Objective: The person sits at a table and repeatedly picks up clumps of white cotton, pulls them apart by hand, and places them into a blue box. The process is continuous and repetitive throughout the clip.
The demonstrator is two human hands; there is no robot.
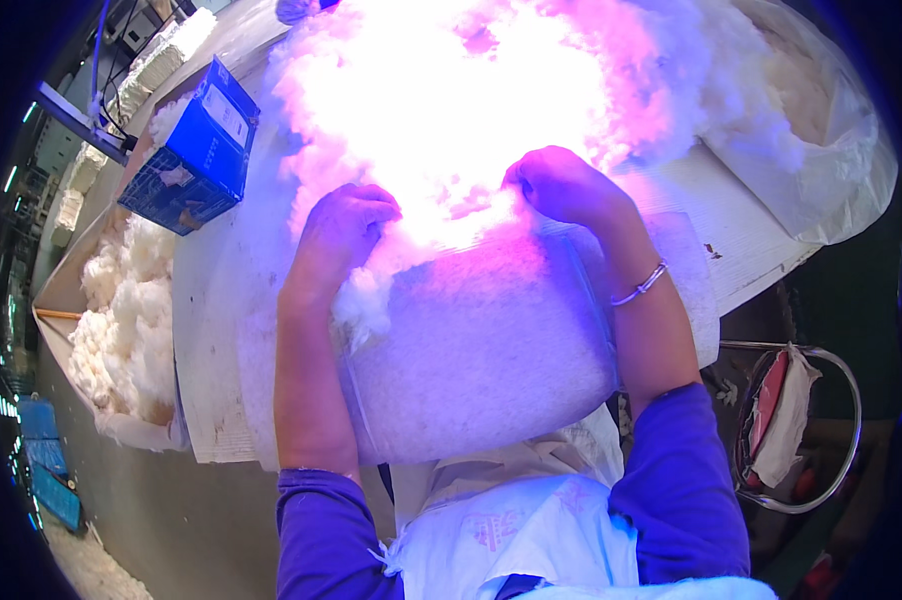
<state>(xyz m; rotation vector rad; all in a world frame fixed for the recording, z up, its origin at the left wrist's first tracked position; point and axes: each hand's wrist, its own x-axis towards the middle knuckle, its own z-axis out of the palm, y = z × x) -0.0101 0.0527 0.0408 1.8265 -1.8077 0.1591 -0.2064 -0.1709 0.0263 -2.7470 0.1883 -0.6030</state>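
Note:
A heap of fluffy white fibre (311,80) covers the far part of the table, its middle washed out by bright violet-white light. My left hand (339,230) is at the near left of the heap, fingers bent and pinched together at the edge of the fluff. Across from it, my right hand (561,185), with a bangle on the wrist, is likewise closed on the right side of the glare. Both sets of fingertips are lost in the light, though fluff surrounds them. Below the hands a pale padded cloth (491,350) hangs over the table's near edge.
A blue cardboard box (196,150) stands on the table's left. Beyond it, a large container holds more white fluff (126,310). A clear plastic bag (831,180) with fibre lies at the right. A metal-framed chair (846,400) is at the lower right, near the table.

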